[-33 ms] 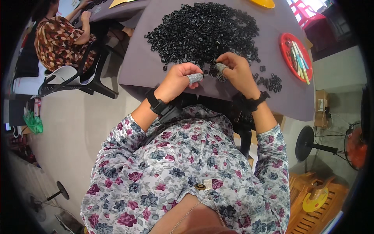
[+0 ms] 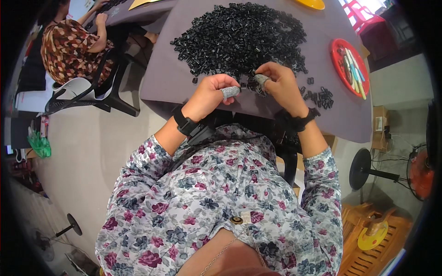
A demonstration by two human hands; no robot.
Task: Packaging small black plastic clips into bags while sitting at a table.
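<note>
A large heap of small black plastic pieces [image 2: 244, 37] covers the far middle of the table. At its near edge my left hand [image 2: 214, 92] is closed, its thumb in a grey knitted cover pressed against the curled fingers. A dark bit shows at that thumb's tip, too small to make out. Just to the right, my right hand [image 2: 280, 87] is pinched at the heap's edge, its thumb covered in grey too. What its fingertips hold cannot be told from the black pieces around them. Beside it, a small group of black pieces [image 2: 322, 98] lies apart from the heap.
A red round tray [image 2: 335, 69] with several slim-handled tools stands at the table's right side. A yellow dish [image 2: 313, 3] sits at the far edge. To the left, another person [image 2: 76, 50] sits at a second table. Fans [image 2: 360, 169] stand on the right.
</note>
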